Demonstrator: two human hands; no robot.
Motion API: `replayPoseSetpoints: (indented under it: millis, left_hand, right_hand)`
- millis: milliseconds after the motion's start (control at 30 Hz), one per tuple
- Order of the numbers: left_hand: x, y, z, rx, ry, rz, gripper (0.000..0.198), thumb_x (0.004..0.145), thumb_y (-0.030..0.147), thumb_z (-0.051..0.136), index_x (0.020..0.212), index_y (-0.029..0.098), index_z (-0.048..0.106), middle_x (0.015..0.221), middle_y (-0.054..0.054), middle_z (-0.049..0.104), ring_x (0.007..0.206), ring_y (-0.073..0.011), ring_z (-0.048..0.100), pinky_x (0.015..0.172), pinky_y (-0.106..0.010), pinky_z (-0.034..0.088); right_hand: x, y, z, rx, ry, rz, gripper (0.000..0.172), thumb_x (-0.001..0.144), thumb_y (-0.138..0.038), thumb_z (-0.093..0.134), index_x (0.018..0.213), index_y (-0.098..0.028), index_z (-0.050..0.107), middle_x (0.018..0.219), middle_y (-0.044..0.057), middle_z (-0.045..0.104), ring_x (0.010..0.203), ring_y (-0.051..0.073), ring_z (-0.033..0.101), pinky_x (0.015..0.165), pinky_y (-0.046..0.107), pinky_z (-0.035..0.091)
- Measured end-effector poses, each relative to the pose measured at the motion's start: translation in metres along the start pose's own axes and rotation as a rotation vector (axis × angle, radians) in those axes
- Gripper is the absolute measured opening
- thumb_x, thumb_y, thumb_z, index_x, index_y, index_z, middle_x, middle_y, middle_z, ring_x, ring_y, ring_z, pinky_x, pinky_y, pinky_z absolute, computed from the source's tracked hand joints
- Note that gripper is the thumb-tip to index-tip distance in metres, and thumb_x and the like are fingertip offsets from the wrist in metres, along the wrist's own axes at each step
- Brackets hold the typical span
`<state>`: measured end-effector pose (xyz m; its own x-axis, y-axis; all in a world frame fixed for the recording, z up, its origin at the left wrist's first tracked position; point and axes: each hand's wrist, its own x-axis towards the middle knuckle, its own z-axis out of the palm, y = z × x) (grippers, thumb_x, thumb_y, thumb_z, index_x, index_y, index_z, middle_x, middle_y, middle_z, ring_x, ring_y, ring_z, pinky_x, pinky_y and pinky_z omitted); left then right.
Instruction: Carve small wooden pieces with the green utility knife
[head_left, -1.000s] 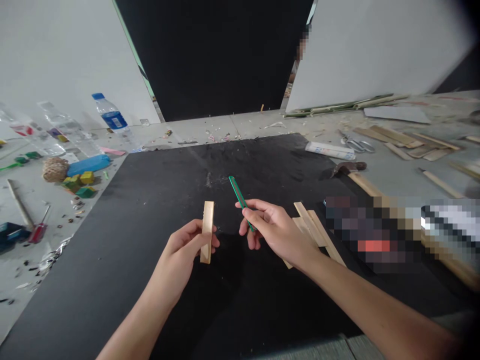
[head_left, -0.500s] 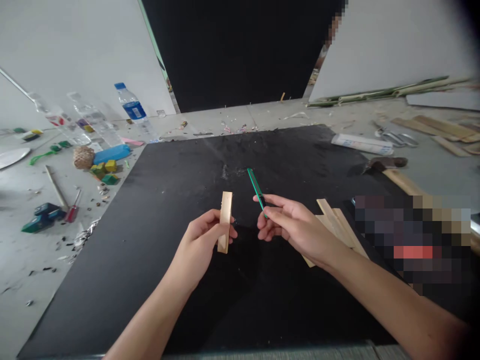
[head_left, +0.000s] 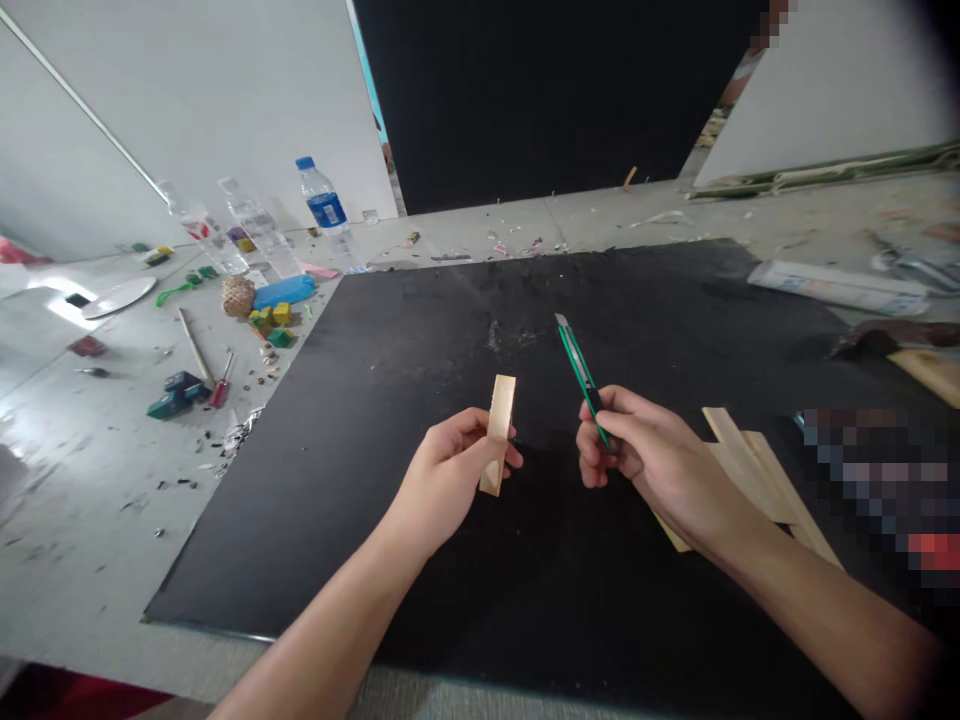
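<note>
A short, pale bamboo strip [head_left: 502, 410] stands nearly upright in my left hand [head_left: 454, 475], pinched between thumb and fingers. My right hand [head_left: 649, 445] is closed around a green utility knife [head_left: 576, 362], whose tip points up and away to the left. A short bit of blade shows at the knife's tip. Knife and strip are apart, both held above the black board [head_left: 360, 540]. Several flat bamboo pieces [head_left: 750, 480] lie on the board, partly hidden behind my right hand and wrist.
A hammer [head_left: 926, 375] and a white packet [head_left: 836, 288] lie at the right. Left of the board are plastic bottles [head_left: 324, 205], coloured blocks [head_left: 279, 315], a red screwdriver [head_left: 220, 388] and scraps on the grey floor. A black panel [head_left: 555, 100] rises behind.
The view has swung left, so everything sits farther right in the picture. My hands have moved slightly apart. The knife has turned, showing its flat side and blade more clearly.
</note>
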<state>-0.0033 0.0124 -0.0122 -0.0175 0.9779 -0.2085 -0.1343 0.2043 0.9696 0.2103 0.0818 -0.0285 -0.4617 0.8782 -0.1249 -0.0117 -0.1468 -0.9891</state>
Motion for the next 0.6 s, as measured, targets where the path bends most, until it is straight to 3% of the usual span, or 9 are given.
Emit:
replayPoseSetpoints:
  millis: [167,467,600]
  left_hand:
    - [-0.0015,-0.001,0.0005,0.026,-0.03,0.027,0.013,0.093,0.028,0.061,0.096,0.015,0.066,0.087,-0.008,0.076,0.077,-0.0149,0.064,0.068,-0.025,0.046]
    - [0.0004,0.0034,0.0036,0.015,0.01,-0.007,0.015,0.089,0.024,0.059,0.1,0.015,0.064,0.078,-0.003,0.068,0.07,-0.0135,0.061,0.068,-0.027,0.045]
    - [-0.0013,0.0044,0.0043,-0.003,0.02,-0.023,0.011,0.088,0.023,0.056,0.094,0.015,0.061,0.084,-0.004,0.068,0.071,-0.0135,0.061,0.068,-0.027,0.043]
  right_hand:
    - [-0.0015,-0.0016,0.0022,-0.057,0.001,-0.042,0.025,0.101,-0.048,0.053,0.102,-0.024,0.053,0.069,-0.004,0.059,0.058,0.014,0.06,0.056,0.029,0.046]
    - [-0.0021,-0.0043,0.0015,-0.147,0.034,-0.089,0.032,0.101,-0.056,0.055,0.101,-0.024,0.053,0.064,-0.005,0.058,0.055,0.013,0.06,0.055,0.027,0.046]
    - [-0.0057,-0.0059,0.0035,-0.229,0.021,-0.097,0.037,0.101,-0.056,0.053,0.118,-0.023,0.056,0.069,-0.003,0.064,0.061,0.016,0.064,0.059,0.029,0.051]
